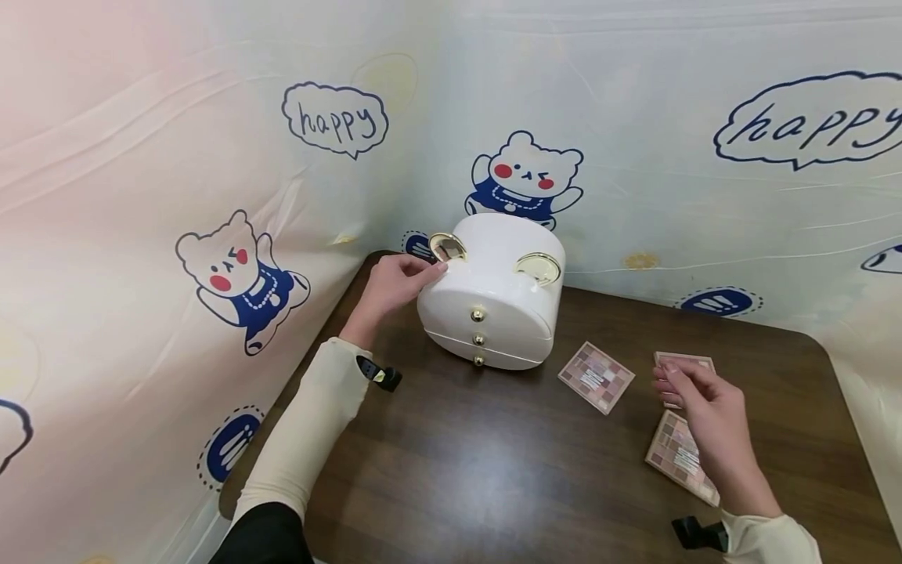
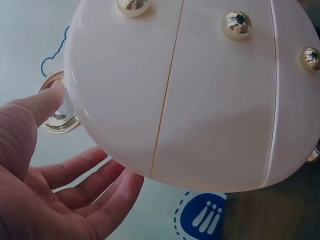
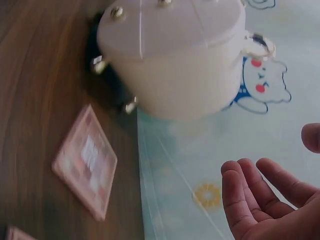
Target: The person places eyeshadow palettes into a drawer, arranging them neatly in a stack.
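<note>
A glossy white rounded storage box (image 1: 493,282), with gold ball knobs down its front and two gold-rimmed ear-like rings on top, stands at the back of the table. My left hand (image 1: 402,286) is at its upper left side. In the left wrist view, the left thumb (image 2: 47,102) lies by the gold ring (image 2: 62,122), and the fairly straight fingers (image 2: 112,187) reach the box's side. My right hand (image 1: 719,415) hovers over the right of the table, fingers loosely bent, holding nothing. Beneath it are two pinkish checkered eyeshadow palettes (image 1: 680,450), partly hidden.
A third checkered palette (image 1: 597,377) lies flat just right of the box. The dark wooden table (image 1: 451,470) reaches back to a pale curtain (image 1: 634,180) printed with bears and "happy" bubbles, close behind the box and along the left edge.
</note>
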